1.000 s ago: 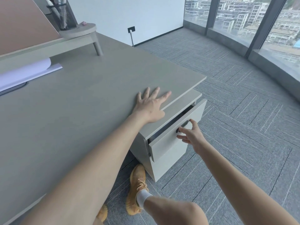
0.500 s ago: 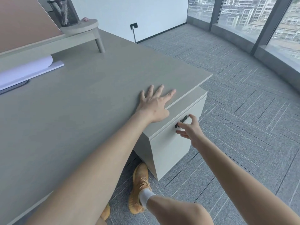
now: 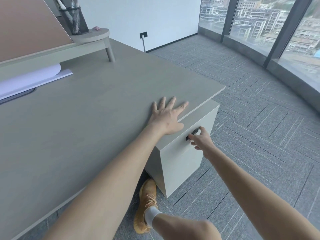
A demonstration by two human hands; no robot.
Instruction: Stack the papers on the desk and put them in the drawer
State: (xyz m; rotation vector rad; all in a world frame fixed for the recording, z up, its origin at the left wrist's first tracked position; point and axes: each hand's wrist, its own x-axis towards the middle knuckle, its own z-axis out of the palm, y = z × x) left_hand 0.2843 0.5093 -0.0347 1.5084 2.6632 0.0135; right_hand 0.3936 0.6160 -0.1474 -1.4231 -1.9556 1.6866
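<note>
At the far left, white papers [image 3: 29, 80] lie on the desk [image 3: 83, 122] under the edge of a raised shelf [image 3: 52, 52], partly curled, with a dark flat thing poking out beneath them; whether these are the papers meant by the task cannot be told, and no other sheets show on the desktop. A mesh pen cup [image 3: 74, 19] stands on the shelf's rounded end. Moving right, the left hand [image 3: 166, 118] rests flat on the desk near its right edge, fingers spread wide and holding nothing, seemingly bracing the body. Below it, tucked under the desk corner, stands a pale cabinet whose top drawer [image 3: 188, 141] sits flush with the front, so shut. The right hand [image 3: 201, 142] is at the drawer's dark handle [image 3: 192, 134], fingertips touching it and fingers loosely curled, with no firm hold visible and nothing carried. An orange shoe [image 3: 147, 205] is planted on the carpet beside the cabinet. By my reading the step in hand is the drawer itself, at the closing end. If the papers at the left remain to be stored, the next move calls for gathering and squaring them, then pulling the drawer open again.
</note>
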